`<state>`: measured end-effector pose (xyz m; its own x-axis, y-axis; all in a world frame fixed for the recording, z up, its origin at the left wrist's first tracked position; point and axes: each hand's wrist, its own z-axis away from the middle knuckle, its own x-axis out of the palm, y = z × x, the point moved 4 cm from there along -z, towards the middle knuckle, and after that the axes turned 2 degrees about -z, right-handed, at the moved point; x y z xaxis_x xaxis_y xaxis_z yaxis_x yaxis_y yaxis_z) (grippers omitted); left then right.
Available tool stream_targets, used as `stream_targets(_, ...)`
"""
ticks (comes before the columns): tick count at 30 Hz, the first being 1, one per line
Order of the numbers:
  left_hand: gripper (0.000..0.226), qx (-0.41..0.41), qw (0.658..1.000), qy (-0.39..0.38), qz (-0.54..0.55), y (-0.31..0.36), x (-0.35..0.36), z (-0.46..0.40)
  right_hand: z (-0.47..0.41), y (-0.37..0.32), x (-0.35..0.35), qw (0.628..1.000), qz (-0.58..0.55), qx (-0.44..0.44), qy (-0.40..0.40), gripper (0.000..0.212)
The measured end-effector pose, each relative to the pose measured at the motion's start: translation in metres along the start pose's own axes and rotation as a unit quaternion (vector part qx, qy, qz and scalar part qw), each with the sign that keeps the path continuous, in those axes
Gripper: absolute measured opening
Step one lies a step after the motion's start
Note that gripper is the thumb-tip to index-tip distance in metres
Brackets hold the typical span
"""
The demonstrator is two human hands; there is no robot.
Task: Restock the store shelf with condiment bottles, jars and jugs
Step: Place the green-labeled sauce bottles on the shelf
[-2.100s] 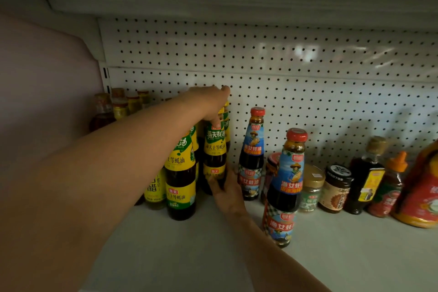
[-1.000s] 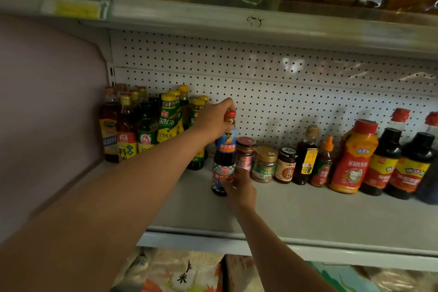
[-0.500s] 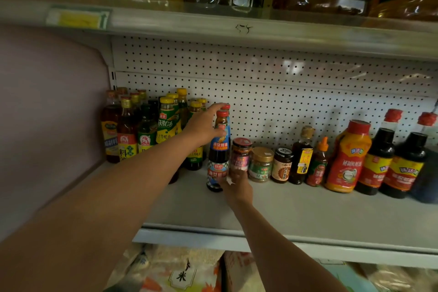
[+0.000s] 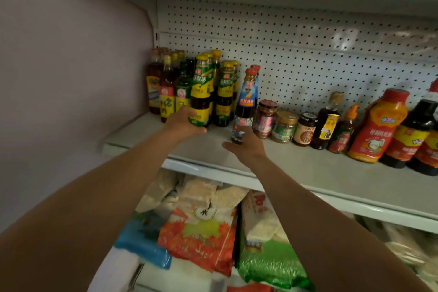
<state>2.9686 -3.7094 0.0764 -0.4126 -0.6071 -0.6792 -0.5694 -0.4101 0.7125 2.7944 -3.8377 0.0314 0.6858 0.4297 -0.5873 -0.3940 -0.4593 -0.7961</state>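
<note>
— What do we see at the left of the shelf (image 4: 320, 173)?
— We see our left hand (image 4: 183, 123) with fingers curled round the base of a yellow-capped green-label bottle (image 4: 201, 92), which stands upright at the front of the dark bottle cluster (image 4: 166, 85).
— And further right?
— Our right hand (image 4: 246, 144) lies open, fingers relaxed, holding nothing, just before the foot of the red-capped blue-label bottle (image 4: 245, 102); beside that stand three small jars (image 4: 284, 123), then the red squeeze bottle (image 4: 376, 125).

Dim, soft focus w/ wide-angle edge warp; faint glare on pegboard (image 4: 355, 38).
</note>
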Motion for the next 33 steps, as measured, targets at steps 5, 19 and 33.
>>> stream_targets(5, 0.065, -0.047, 0.999, -0.003, 0.012, -0.039, -0.012, 0.033, 0.011, -0.016, 0.028, 0.989, 0.107, -0.059, -0.078, 0.082)
stream_targets(19, 0.077, -0.034, 0.993, -0.045, -0.104, -0.121, -0.05, 0.06, 0.038, -0.055, 0.087, 0.973, 0.199, -0.049, -0.109, 0.087)
stream_targets(33, 0.078, -0.051, 0.975, -0.17, -0.133, -0.269, -0.034, 0.071, 0.093, -0.056, 0.209, 0.949, 0.307, -0.027, -0.072, 0.071)
